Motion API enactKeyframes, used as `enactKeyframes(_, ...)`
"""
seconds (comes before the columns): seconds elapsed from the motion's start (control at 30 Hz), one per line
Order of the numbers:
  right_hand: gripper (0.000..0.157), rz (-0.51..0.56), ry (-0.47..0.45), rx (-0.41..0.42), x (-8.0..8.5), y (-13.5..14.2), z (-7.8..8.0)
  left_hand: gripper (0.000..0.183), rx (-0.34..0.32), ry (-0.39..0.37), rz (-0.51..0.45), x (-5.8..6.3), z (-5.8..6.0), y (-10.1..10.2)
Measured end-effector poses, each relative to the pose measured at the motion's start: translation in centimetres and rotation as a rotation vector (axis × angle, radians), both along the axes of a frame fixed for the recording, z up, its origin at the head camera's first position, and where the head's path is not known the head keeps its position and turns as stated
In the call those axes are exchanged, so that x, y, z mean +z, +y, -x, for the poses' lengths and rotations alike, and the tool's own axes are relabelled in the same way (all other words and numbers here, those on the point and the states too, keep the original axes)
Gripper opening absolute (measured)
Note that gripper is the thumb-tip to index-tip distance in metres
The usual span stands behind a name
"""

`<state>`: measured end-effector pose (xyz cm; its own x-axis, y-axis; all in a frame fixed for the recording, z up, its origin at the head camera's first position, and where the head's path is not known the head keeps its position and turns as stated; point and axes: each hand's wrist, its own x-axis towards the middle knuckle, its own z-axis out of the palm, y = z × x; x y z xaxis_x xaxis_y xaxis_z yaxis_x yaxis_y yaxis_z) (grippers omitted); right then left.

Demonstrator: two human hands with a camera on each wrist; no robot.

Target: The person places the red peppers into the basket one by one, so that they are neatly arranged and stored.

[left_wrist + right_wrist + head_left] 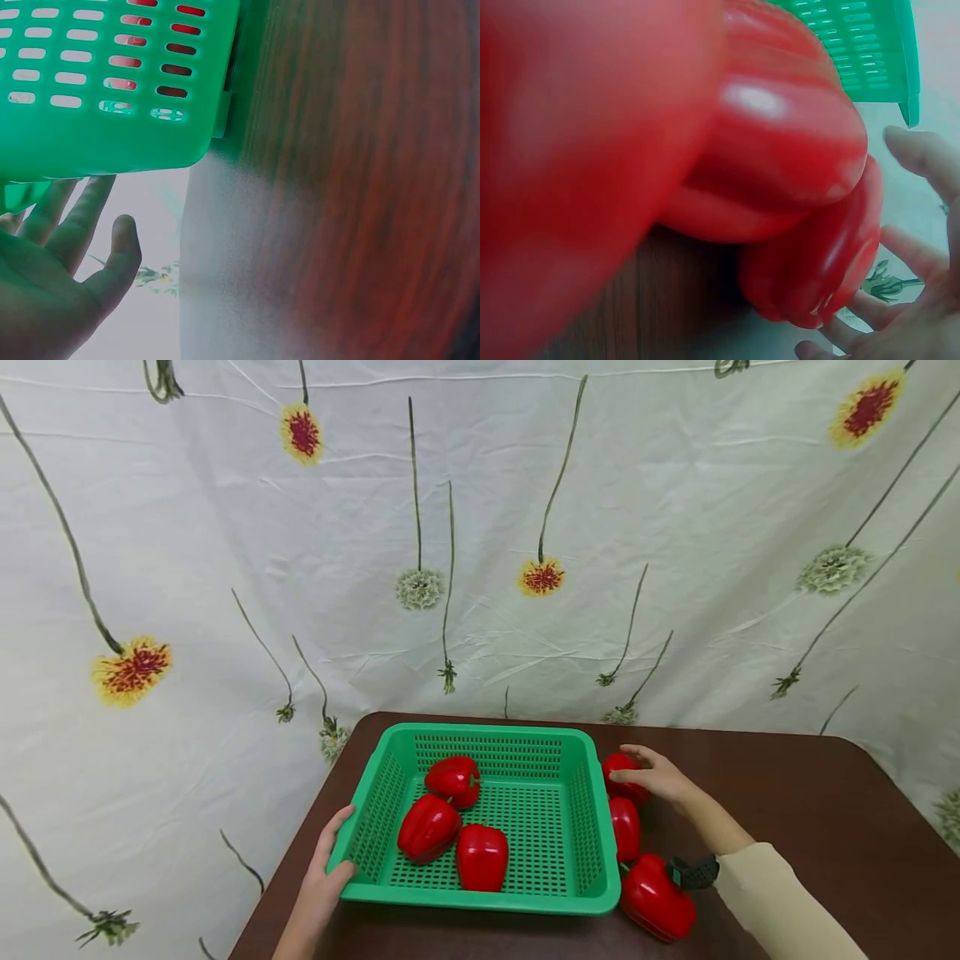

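My left hand (324, 877) rests at the front left corner of a green plastic basket (480, 900). In the left wrist view its fingers reach up at the rim, with the thumb standing away from it. Beyond the basket's right side, my right hand (663, 774) spreads over the farthest red bell pepper (825, 262); the fingertips are right at its skin, and the thumb is apart from it. Two more red peppers, a middle one (625, 829) and a nearer one (658, 902), line the basket's right wall. Inside the basket lie three red peppers (429, 829).
The brown wooden table (780, 802) has rounded far corners. A white cloth with printed flowers (495, 568) hangs close behind and to the left of it. A black device (696, 872) is strapped at my right wrist, close to the nearest pepper.
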<state>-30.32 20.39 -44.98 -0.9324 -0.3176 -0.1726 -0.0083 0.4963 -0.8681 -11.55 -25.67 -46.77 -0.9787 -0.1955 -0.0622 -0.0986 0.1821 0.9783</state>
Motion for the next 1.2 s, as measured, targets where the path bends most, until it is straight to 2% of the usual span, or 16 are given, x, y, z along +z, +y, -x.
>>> enactKeyframes(0.43, 0.074, 0.015, 0.001, -0.005, -1.3, -0.2, 0.6, 0.078, -0.016, 0.017, -0.016, 0.0, 0.2, 0.0)
enactKeyframes(0.63, 0.073, 0.037, 0.033, -0.020, -1.7, -0.1, 0.8, 0.078, -0.015, 0.029, -0.019, 0.0, 0.2, 0.2)
enactKeyframes(0.9, 0.073, 0.076, 0.028, -0.074, -1.3, 0.0, 0.5, 0.079, -0.008, 0.016, -0.031, 0.2, 0.0, 0.2)
enactKeyframes(1.2, 0.073, 0.227, 0.008, -0.166, -0.1, -0.2, 0.6, 0.078, -0.012, 0.030, -0.012, 0.0, -0.1, 0.0)
